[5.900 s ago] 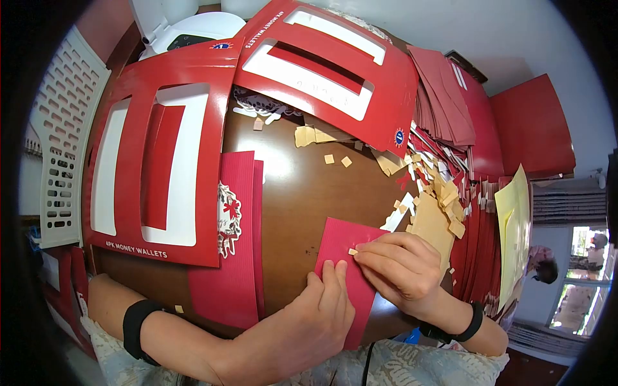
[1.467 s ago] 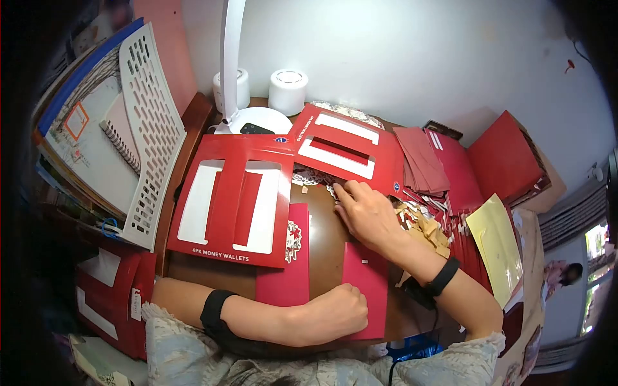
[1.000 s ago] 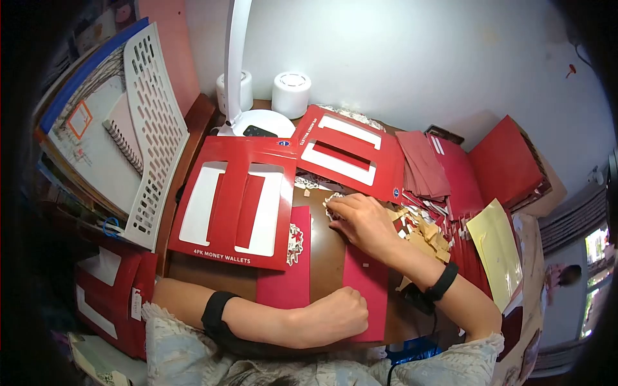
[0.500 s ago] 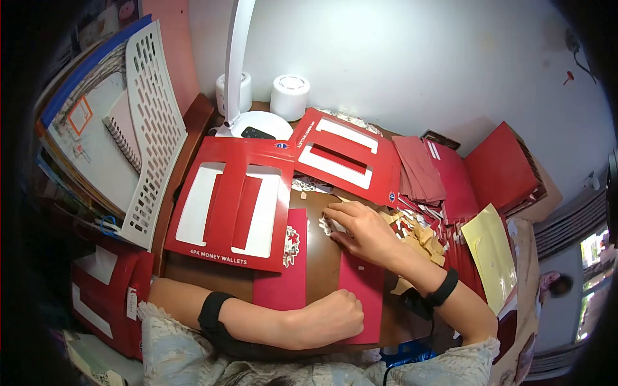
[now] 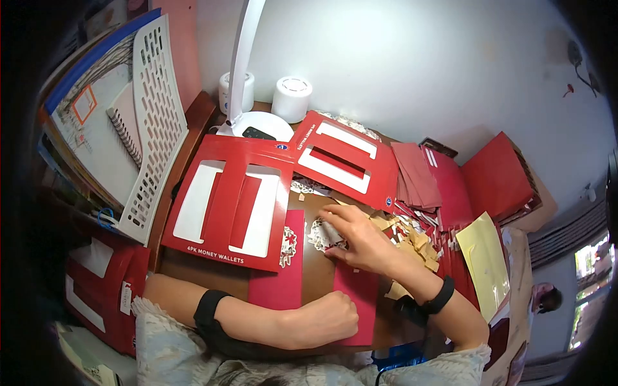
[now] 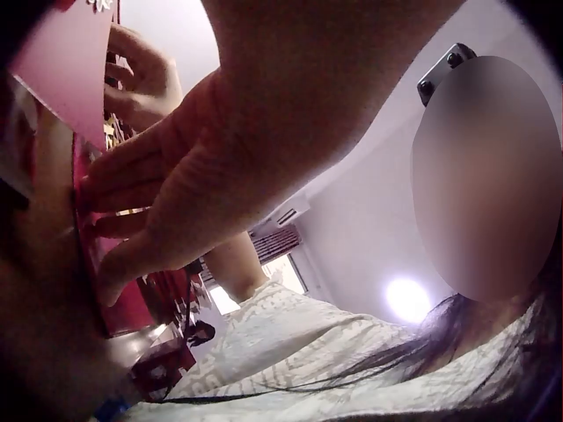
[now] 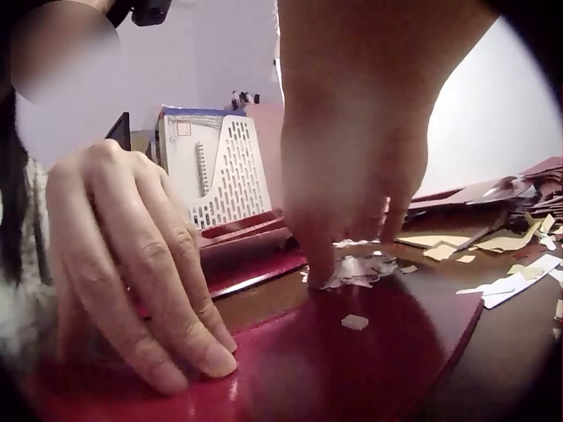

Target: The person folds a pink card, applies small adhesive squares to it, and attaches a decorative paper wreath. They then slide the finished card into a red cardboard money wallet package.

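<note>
My left hand (image 5: 327, 319) rests on a dark pink card (image 5: 365, 299). In the right wrist view the left hand's fingers (image 7: 154, 264) press down on the card's surface, loosely bent. A small whitish square (image 7: 354, 323) sits on the same card. Beyond the card's far edge, my right hand (image 5: 364, 239) pinches a black-and-white patterned paper cut-out (image 5: 320, 235) between thumb and fingers. The cut-out lies low over the brown table; part of it is hidden by the hand. To the left is another pink card (image 5: 275, 289) with a similar red-flowered cut-out (image 5: 288, 247).
Two red "money wallets" sleeves (image 5: 222, 193) with cut windows cover the back and left. Tan and white scraps (image 5: 418, 248), fanned red envelopes (image 5: 415, 174) and a yellow envelope (image 5: 483, 264) lie at right. A white lamp (image 5: 262, 126) and perforated rack (image 5: 154, 135) stand behind and left.
Earlier the right hand held a small tan square at the pink card. It then reached to the back of the table and has drawn the patterned cut-out nearer. The left hand stays on the card.
</note>
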Demonstrator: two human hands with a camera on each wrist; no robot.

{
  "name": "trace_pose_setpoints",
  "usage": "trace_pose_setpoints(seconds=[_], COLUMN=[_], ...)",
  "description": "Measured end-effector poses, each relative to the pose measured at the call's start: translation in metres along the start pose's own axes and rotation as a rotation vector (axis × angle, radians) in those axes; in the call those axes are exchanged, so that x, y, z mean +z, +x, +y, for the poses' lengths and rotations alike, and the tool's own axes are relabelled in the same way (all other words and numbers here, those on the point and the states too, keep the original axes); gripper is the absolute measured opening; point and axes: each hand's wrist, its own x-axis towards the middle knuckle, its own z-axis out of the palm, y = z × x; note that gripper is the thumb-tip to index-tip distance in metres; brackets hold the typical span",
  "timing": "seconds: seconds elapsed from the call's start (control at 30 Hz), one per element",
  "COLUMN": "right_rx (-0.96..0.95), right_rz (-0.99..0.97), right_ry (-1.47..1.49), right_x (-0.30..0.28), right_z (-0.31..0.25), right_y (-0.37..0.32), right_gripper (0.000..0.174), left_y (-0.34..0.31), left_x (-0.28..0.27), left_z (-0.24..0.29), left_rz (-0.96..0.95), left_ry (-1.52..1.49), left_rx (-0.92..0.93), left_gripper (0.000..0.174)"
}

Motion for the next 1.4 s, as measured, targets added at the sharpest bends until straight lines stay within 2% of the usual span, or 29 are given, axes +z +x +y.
trace_pose_setpoints(seconds=[0.07, 0.2, 0.43, 0.5, 0.6, 0.73, 0.83, 0.9, 0.93, 1.03, 1.13, 1.23, 1.27, 1.33, 1.37, 1.4], right_rx=[0.158, 0.14, 0.162, 0.148, 0.164, 0.164, 0.176, 0.124, 0.126, 0.139, 0.154, 0.211, 0.219, 0.433, 0.456, 0.353], right_rz=[0.047, -0.011, 0.016, -0.034, -0.069, -0.099, -0.047, 0.081, 0.078, 0.28, 0.338, 0.437, 0.434, 0.354, 0.173, 0.121], right_ry=[-0.007, 0.012, 0.044, -0.024, -0.095, -0.07, -0.048, -0.044, -0.041, 0.113, 0.039, 0.104, 0.104, 0.598, 0.623, 0.515], right_x=[0.003, 0.004, 0.005, 0.002, -0.001, -0.002, -0.005, -0.007, -0.01, -0.022, -0.029, -0.03, -0.03, -0.031, -0.032, -0.027], right_z=[0.004, 0.002, 0.0, -0.002, -0.002, 0.005, 0.003, 0.003, 0.003, 0.004, 0.014, 0.019, 0.017, 0.006, 0.003, 0.001], right_y=[-0.002, 0.0, 0.002, 0.005, 0.013, 0.017, 0.015, 0.012, 0.009, 0.003, -0.009, -0.022, -0.024, -0.032, -0.038, -0.045], right_gripper=[0.07, 0.071, 0.066, 0.071, 0.071, 0.073, 0.066, 0.047, 0.047, 0.021, 0.015, 0.014, 0.014, 0.02, 0.025, 0.024], left_y=[0.0, 0.0, 0.001, 0.0, 0.001, -0.001, 0.0, 0.0, 0.0, 0.0, 0.0, -0.001, -0.001, -0.001, 0.0, 0.001], left_x=[0.001, -0.001, 0.004, 0.002, 0.003, 0.003, 0.004, 0.004, 0.004, -0.002, -0.001, 0.005, 0.005, -0.001, -0.006, -0.009], left_z=[0.0, 0.001, 0.001, 0.001, 0.001, 0.001, 0.001, 0.001, 0.001, 0.001, 0.002, 0.001, 0.001, 0.002, 0.002, 0.001], left_rz=[0.008, -0.018, 0.008, 0.014, 0.031, 0.032, 0.018, 0.04, 0.039, 0.019, -0.001, 0.104, 0.09, 0.07, -0.01, -0.09], left_ry=[-0.008, 0.011, -0.001, 0.014, -0.012, -0.004, -0.007, -0.033, -0.037, -0.024, -0.004, 0.015, 0.022, 0.018, -0.012, -0.04], left_rx=[-0.009, -0.02, -0.002, -0.002, -0.002, -0.005, -0.016, 0.001, 0.0, 0.001, -0.013, -0.016, -0.018, -0.008, -0.011, -0.013], left_gripper=[0.017, 0.016, 0.016, 0.017, 0.017, 0.017, 0.017, 0.017, 0.017, 0.016, 0.017, 0.01, 0.01, 0.01, 0.013, 0.02])
